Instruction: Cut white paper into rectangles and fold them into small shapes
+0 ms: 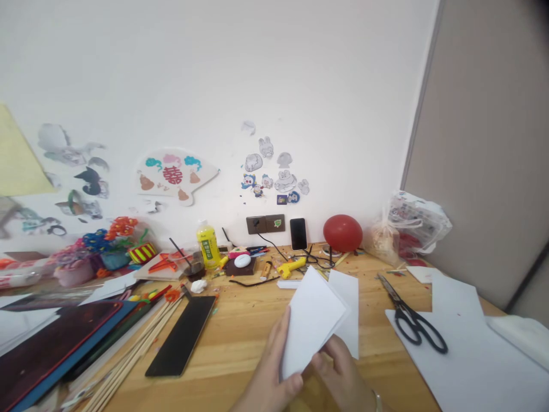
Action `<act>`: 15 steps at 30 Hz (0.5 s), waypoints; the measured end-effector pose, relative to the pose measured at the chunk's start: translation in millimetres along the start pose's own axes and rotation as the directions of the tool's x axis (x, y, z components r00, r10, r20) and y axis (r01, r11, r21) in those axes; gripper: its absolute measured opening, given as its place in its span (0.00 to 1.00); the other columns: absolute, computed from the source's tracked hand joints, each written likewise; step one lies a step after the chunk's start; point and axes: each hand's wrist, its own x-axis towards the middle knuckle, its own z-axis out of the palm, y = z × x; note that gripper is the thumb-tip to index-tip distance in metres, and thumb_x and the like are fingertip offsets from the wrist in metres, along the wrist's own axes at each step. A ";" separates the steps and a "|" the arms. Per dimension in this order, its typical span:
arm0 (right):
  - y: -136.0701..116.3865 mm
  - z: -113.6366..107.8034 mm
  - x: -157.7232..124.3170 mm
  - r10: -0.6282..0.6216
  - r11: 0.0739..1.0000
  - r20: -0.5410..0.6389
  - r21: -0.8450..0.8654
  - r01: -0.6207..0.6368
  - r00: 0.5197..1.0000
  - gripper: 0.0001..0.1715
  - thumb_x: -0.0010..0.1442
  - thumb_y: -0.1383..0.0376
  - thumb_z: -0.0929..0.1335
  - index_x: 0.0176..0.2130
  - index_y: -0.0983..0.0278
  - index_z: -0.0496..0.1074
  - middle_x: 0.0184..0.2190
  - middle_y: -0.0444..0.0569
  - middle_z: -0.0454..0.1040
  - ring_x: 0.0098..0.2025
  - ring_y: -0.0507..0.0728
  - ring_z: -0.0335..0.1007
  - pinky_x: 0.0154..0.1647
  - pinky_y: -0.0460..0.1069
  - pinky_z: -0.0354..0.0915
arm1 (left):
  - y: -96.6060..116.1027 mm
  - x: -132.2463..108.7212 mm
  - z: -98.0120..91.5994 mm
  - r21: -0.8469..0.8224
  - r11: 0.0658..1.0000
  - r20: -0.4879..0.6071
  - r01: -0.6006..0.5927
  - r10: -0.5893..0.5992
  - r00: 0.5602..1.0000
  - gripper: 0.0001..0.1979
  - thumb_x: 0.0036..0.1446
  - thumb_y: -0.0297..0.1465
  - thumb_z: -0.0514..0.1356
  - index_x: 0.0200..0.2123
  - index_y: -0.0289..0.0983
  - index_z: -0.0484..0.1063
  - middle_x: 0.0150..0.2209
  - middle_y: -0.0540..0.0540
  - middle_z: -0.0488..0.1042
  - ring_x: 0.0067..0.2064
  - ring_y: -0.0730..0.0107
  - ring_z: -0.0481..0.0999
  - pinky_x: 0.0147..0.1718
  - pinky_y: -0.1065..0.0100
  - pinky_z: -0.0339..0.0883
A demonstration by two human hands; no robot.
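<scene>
Left hand [271, 366] grasped layered white paper [314, 320]; right hand [345, 375] at lower edge, grip unclear. Scissors [400, 304] lay well apart.

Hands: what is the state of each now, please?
Left hand: holding the white paper.
Right hand: at the paper's lower right edge, grip unclear.

Near sheets [312, 320]: smooth matt paper. Tabletop [240, 320]: grained wood. Scissors [400, 305], right: metal blades, plastic handles. Balloon [342, 233], far: smooth, glossy.

White paper [315, 320], black scissors [412, 321], red balloon [342, 233]
Yellow bottle [206, 233] with green label [210, 250]; yellow-striped pot [142, 253]; black phone [298, 233]; grained tan table [240, 323].
</scene>
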 end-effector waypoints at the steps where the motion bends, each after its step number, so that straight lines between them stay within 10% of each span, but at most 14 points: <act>1: 2.6 -0.8 0.0 0.010 1.000 -0.014 -0.008 -0.010 1.000 0.29 0.56 0.46 0.62 0.44 0.65 0.71 0.42 0.60 0.75 0.43 0.66 0.70 0.45 0.60 0.65 | 1.0 -0.1 -0.1 -0.021 1.000 -0.005 0.008 -0.008 1.000 0.46 0.49 0.57 0.49 0.64 0.42 0.37 0.66 0.44 0.38 0.65 0.48 0.38 0.60 0.53 0.37; 15: 2.2 -3.4 4.6 -0.034 0.995 0.018 0.092 0.032 0.999 0.30 0.57 0.46 0.61 0.48 0.64 0.70 0.44 0.58 0.74 0.46 0.64 0.70 0.45 0.56 0.66 | 1.5 0.3 4.2 -0.424 0.904 0.080 0.057 -0.026 0.996 0.43 0.48 0.53 0.56 0.63 0.43 0.46 0.65 0.48 0.43 0.65 0.54 0.40 0.61 0.57 0.39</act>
